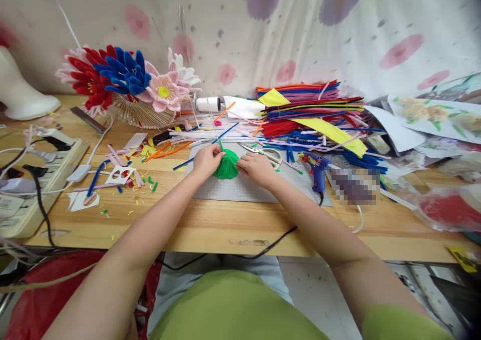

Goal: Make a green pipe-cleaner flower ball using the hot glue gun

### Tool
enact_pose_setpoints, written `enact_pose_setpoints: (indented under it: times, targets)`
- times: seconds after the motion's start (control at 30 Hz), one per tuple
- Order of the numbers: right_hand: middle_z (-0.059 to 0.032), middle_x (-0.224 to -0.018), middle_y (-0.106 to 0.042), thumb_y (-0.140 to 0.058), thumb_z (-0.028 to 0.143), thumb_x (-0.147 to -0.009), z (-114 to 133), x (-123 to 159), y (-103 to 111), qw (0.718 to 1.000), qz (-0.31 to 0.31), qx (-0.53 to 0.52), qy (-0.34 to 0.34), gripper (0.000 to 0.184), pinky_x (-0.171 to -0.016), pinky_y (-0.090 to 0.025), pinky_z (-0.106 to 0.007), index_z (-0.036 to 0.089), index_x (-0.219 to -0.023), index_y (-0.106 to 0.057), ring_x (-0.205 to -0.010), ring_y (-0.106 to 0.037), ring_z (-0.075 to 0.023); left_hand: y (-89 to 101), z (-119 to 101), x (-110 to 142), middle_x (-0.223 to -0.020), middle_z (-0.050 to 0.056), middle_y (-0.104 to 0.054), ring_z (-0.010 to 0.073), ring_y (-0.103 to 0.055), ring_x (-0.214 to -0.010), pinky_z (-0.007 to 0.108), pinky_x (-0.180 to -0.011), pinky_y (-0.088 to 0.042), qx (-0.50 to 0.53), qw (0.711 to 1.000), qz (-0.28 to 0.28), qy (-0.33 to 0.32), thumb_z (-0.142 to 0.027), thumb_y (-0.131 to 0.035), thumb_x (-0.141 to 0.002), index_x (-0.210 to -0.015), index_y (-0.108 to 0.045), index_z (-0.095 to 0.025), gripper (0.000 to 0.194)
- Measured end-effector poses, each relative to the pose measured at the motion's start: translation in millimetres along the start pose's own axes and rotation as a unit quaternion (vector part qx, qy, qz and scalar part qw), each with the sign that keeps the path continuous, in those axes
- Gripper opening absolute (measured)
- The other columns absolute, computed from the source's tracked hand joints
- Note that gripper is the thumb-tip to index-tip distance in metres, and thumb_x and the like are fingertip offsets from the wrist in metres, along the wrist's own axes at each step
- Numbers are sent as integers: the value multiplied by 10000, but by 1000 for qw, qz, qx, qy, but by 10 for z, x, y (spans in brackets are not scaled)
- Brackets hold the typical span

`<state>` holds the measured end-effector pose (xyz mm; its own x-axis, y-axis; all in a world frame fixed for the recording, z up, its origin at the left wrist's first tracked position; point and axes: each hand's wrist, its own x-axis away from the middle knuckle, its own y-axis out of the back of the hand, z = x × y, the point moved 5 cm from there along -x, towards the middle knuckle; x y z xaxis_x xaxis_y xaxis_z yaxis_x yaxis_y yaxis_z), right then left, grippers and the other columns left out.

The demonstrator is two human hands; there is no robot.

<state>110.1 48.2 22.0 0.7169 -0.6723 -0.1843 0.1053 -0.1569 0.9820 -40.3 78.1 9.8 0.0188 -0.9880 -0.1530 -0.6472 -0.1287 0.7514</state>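
A round, leaf-like green piece [226, 164] with ridges fanning out, seemingly made of chenille stems, is between my hands above the grey cutting mat [235, 192]. My left hand [207, 160] pinches its left edge near the top, beside a thin upright wire [216, 124]. On the opposite side, my right hand [255, 168] grips the right edge with curled fingers. Just behind my right hand lie scissors [271, 154] with pale handles. Small green and blue offcuts are scattered near them.
A blue glue gun [318, 172] stands right of the mat, its cord running off the front edge. Bundled chenille stems [311, 109] fill the back. Chenille flowers [128, 74] sit at back left, above scraps. A power strip [41, 190] with cables occupies the left side.
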Motion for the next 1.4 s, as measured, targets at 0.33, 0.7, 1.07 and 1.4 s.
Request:
enact_pose_setpoints:
  times: [0.33, 0.7, 1.07, 1.4]
  targets:
    - [-97, -899, -641, -438, 270, -856, 374, -212, -81, 997, -13, -60, 48, 208, -718, -378, -304, 147, -866, -605, -862, -549, -197, 28, -47, -5, -776, 33, -693, 170, -617, -730, 283, -687, -434, -16, 1000, 15, 11, -294, -575, -742, -777, -634, -176, 136]
    - [-127, -936, -674, -364, 277, -870, 615, -139, -276, 981, 46, -155, -110, 328, -711, -426, -337, 121, -1129, -491, -837, -618, -246, 75, -57, -104, -705, 19, -673, 163, -607, -687, 266, -629, -440, -18, 997, 68, 38, -336, -607, -698, -733, -652, -184, 163]
    - [-83, -852, -683, -468, 394, -842, 517, -199, -224, 976, 27, -197, -86, 347, -643, -412, -294, 149, -1078, -536, -749, -618, -201, 15, 74, -186, -834, 39, -709, 175, -653, -781, 275, -725, -498, 63, 983, 174, -12, -170, -678, -545, -806, -661, -158, 262]
    - [-28, -893, -659, -630, 265, -683, -275, -277, -251, 869, -153, -436, -174, 320, -712, -435, -293, 188, -962, -493, -781, -583, -152, 163, -100, -69, -873, 49, -709, 212, -654, -874, 300, -743, -470, -13, 991, 128, -24, -173, -670, -611, -1320, -361, -178, 773]
